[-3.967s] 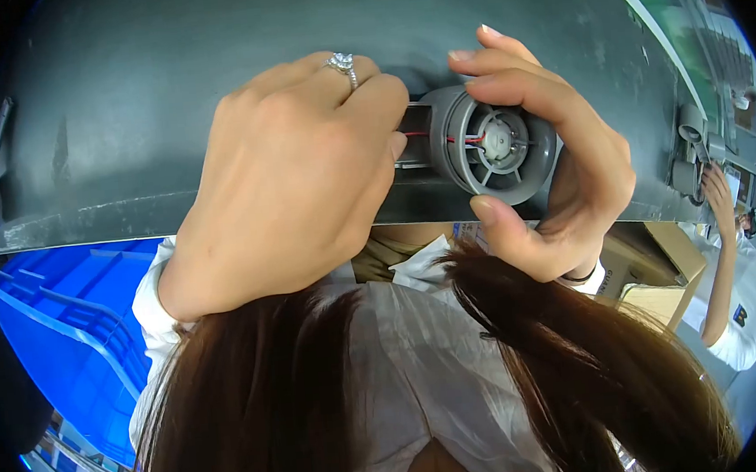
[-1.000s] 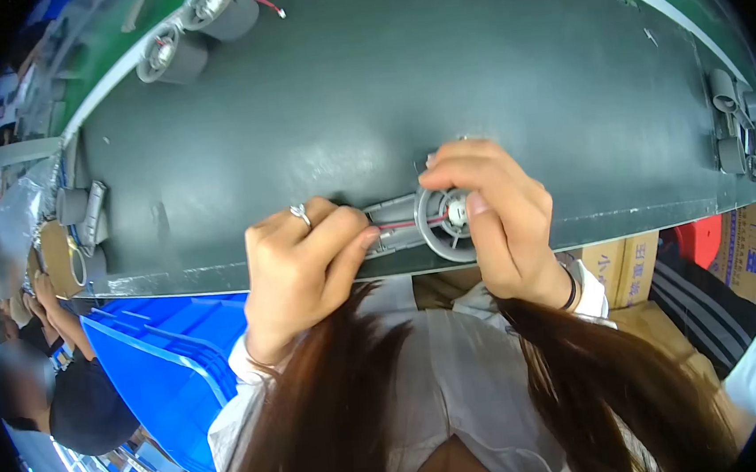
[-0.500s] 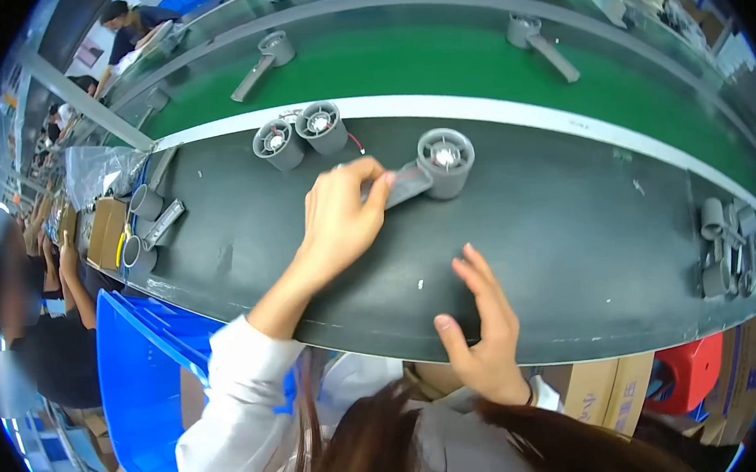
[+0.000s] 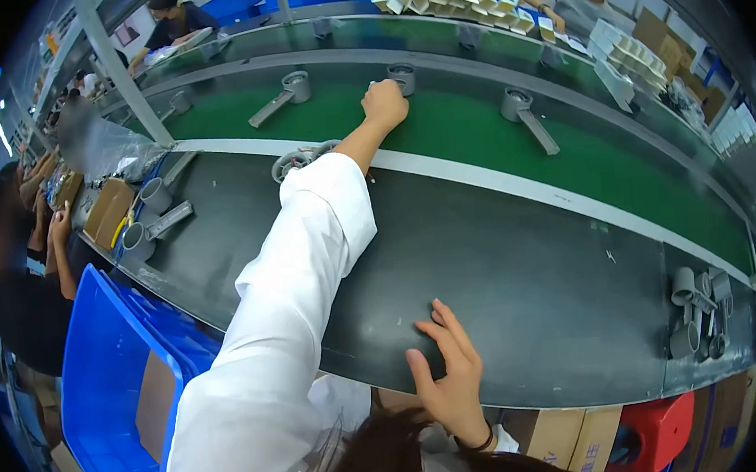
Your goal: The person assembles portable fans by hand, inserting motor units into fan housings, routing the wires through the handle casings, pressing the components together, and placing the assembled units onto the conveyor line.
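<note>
My left hand (image 4: pixel 385 106) is stretched out over the green conveyor belt (image 4: pixel 468 136), its fingers closed at a grey fan housing (image 4: pixel 402 75). The housing's round end shows just past my fingers; its handle is hidden by the hand. Low over the dark worktop (image 4: pixel 486 254), near the front edge, my right hand (image 4: pixel 453 372) is open and holds nothing. Two more round grey housings (image 4: pixel 291 165) stand on the worktop, partly covered by my white left sleeve.
Other grey fan housings with handles lie on the belt, one left (image 4: pixel 295 86) and one right (image 4: pixel 518 103). Several grey parts (image 4: pixel 688 336) are heaped at the worktop's right end. A blue bin (image 4: pixel 113 372) and a red stool (image 4: pixel 669 430) stand below. Co-workers sit left and across.
My left hand has carried the fan housing from the worktop forward onto the belt. My right hand stays open near the front edge. The camera view has shifted.
</note>
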A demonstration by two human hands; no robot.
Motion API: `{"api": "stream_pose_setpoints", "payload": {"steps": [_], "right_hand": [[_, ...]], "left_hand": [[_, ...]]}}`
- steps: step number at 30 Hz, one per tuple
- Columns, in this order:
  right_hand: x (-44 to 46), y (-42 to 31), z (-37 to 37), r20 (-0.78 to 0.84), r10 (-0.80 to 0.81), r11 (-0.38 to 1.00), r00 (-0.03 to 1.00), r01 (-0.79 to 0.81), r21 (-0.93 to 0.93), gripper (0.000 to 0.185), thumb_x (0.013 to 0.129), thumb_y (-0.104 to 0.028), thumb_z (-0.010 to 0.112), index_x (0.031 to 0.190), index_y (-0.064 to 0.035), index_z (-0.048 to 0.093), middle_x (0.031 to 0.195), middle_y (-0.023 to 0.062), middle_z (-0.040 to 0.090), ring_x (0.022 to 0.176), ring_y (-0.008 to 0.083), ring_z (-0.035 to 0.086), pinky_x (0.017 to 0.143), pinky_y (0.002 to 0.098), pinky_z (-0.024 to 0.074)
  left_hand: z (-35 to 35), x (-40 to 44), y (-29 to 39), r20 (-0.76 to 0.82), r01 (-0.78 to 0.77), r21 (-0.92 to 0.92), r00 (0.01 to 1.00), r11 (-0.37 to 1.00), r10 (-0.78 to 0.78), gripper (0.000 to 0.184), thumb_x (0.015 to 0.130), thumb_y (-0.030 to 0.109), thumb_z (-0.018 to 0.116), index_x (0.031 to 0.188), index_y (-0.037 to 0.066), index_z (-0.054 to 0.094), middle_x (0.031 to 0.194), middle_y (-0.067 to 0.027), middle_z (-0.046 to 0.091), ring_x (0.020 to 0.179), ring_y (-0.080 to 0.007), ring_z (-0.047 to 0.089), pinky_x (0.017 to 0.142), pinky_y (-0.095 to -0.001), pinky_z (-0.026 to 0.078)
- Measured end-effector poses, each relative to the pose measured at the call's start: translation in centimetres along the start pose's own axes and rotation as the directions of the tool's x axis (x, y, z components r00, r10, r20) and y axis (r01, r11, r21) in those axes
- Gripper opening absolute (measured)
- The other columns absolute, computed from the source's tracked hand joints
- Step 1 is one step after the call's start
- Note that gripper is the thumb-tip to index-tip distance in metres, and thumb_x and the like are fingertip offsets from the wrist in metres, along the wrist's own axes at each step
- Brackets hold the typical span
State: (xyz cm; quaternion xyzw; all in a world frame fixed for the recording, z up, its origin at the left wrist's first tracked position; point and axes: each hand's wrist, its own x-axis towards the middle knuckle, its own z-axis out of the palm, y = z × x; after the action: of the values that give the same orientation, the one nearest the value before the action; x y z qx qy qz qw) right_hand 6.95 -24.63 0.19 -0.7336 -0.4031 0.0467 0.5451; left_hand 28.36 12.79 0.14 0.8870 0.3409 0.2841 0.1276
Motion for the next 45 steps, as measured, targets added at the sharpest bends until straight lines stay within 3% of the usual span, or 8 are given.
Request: {"api": "stream_pose_setpoints", "payload": {"steps": [7,17,23,29,33,35,39,45], "right_hand": [[0.0,-0.4,0.0,0.034,0.033,0.999,0.999,-0.031,-0.038,0.03,0.075,-0.006,0.066,0.104,0.0,0.063,0.129,0.023,0.053,0.113,0.0392,0.056,0.094,0.042,0.0449],[0.0,-0.4,-0.2,0.085,0.044,0.996,0.995,-0.037,-0.083,0.027,0.074,-0.006,0.064,0.099,0.0041,0.062,0.126,0.0222,0.054,0.105,0.0384,0.057,0.087,0.0425,0.0456],[0.3,-0.7,0.3,0.096,-0.033,0.983,0.995,0.05,-0.176,0.027,0.074,-0.006,0.065,0.099,0.0034,0.062,0.125,0.0219,0.054,0.103,0.039,0.057,0.086,0.0422,0.0457],[0.4,-1.1,-0.3,0.097,-0.029,0.99,0.995,0.042,-0.137,0.027,0.073,-0.006,0.067,0.097,0.0024,0.063,0.123,0.0214,0.056,0.105,0.0382,0.057,0.087,0.0418,0.0462],[0.6,-0.7,-1.3,0.122,-0.015,0.994,0.992,0.028,-0.105,0.026,0.071,-0.005,0.068,0.096,0.002,0.064,0.12,0.0223,0.058,0.104,0.037,0.059,0.089,0.0399,0.0472],[0.9,-0.8,-2.1,0.13,0.0,0.993,0.992,0.015,-0.115,0.026,0.071,-0.005,0.069,0.096,0.0021,0.064,0.12,0.0229,0.058,0.104,0.0365,0.061,0.089,0.0391,0.0477],[3.8,-2.4,-4.2,0.197,-0.077,0.973,0.977,0.117,-0.2,0.025,0.074,-0.004,0.068,0.097,0.0038,0.063,0.12,0.0251,0.058,0.103,0.0381,0.062,0.088,0.0395,0.0491],[11.1,-3.1,-4.1,0.381,-0.365,0.818,0.849,0.488,-0.303,0.042,0.076,-0.003,0.066,0.115,0.003,0.053,0.124,0.0249,0.053,0.111,0.0425,0.055,0.093,0.0433,0.0461]], "left_hand": [[-11.2,5.2,-4.0,0.044,-0.257,0.317,0.965,0.913,0.257,0.023,0.075,0.019,0.06,0.084,-0.002,0.066,0.091,-0.0275,0.065,0.092,-0.0397,0.064,0.082,-0.0478,0.051],[-32.1,4.4,-30.8,0.618,-0.158,0.602,0.712,0.783,-0.332,0.036,0.077,0.029,0.066,0.099,0.0,0.069,0.089,-0.0148,0.07,0.079,-0.0263,0.067,0.073,-0.0392,0.052],[-31.2,-3.1,-34.4,0.536,-0.041,0.619,0.752,0.784,-0.384,0.068,0.07,0.043,0.076,0.118,-0.003,0.059,0.119,-0.0197,0.061,0.107,-0.035,0.059,0.091,-0.0415,0.047],[-26.4,-5.0,-32.2,0.427,-0.13,0.717,0.858,0.684,-0.285,0.032,0.072,0.018,0.064,0.096,-0.003,0.066,0.105,-0.024,0.064,0.102,-0.0384,0.061,0.085,-0.0435,0.049],[-26.5,-2.3,-30.1,0.334,-0.02,0.486,0.928,0.874,-0.165,0.033,0.07,0.01,0.057,0.101,-0.002,0.065,0.102,-0.0228,0.065,0.096,-0.0371,0.063,0.078,-0.0444,0.05],[-27.8,-2.1,-27.9,0.397,0.18,-0.11,0.91,0.977,-0.123,0.031,0.08,0.014,0.058,0.106,-0.002,0.06,0.089,-0.0156,0.066,0.086,-0.0318,0.065,0.077,-0.0434,0.05],[-30.4,-4.5,-17.5,0.497,0.324,-0.766,0.846,0.556,0.192,0.045,0.095,0.04,0.047,0.112,-0.002,0.054,0.082,-0.013,0.062,0.081,-0.0274,0.061,0.077,-0.0399,0.048],[-27.0,-10.0,-8.1,0.419,0.524,-0.851,0.723,-0.04,0.549,0.071,0.093,0.065,0.028,0.091,0.001,0.058,0.069,-0.0094,0.052,0.069,-0.0246,0.051,0.074,-0.0373,0.043]]}}
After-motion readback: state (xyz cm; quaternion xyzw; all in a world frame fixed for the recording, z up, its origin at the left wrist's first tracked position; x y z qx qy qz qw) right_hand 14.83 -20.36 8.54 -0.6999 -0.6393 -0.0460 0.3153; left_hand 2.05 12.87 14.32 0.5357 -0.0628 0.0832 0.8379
